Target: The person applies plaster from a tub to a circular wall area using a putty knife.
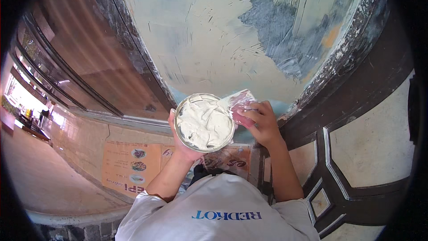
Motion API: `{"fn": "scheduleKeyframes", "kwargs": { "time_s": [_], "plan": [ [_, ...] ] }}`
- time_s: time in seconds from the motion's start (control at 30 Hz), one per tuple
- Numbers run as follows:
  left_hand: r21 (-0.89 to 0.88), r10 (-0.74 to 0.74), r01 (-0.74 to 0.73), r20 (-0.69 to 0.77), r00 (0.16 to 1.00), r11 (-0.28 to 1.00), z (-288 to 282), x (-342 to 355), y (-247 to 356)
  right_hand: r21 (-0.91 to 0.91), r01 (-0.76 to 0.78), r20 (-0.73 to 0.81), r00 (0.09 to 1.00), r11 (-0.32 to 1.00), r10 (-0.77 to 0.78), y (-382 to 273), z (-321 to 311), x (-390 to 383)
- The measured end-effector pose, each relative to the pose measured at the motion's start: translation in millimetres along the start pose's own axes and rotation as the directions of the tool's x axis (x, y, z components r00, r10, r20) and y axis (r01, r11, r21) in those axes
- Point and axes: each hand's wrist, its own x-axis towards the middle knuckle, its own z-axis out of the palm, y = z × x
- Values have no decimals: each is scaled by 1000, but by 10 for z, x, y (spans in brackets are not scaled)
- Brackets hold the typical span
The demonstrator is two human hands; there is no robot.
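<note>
Tin in left hand, gripped from its left and underside; plenty of paste left inside. Right hand pinches scraper, smeared white, at tin's right rim; can't tell if it's touching paste. Panel beyond tin: looks mostly coated, streaky. Grey patch, beyond and right of tin, likely still uncovered.

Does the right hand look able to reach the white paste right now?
Probably yes: the white paste lies uncovered in the open can, the right hand holds a pink scraper at the rim, and the left hand leaves the top free.
</note>
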Motion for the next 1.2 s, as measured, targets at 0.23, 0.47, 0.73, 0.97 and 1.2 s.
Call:
{"fn": "scheduleKeyframes", "kwargs": {
  "time_s": [0.23, 0.47, 0.73, 0.97, 1.2],
  "plan": [
    [121, -14, 21, -54, 998, 992, 28, 16, -60, -121, 10, -20, 1000, 993, -13, 39, -32, -84],
    [89, -23, 24, -9, 1000, 996, 84, 12, -64, -213, -131, -144, 984, 968, 101, 54, -182, -189],
    [319, 159, -174, 74, 985, 932, -79, 106, 59, -112, -181, -269, 952, 977, 146, -163, -440, 21],
    [515, 331, -427, 272, 904, 743, -81, 96, 68, 247, -520, -46, 837, 818, 545, -423, -422, 93],
    [472, 356, -426, 234, 905, 772, -150, 125, 68, 371, -547, 30, 814, 750, 579, -340, -349, 75]
  ]
}}
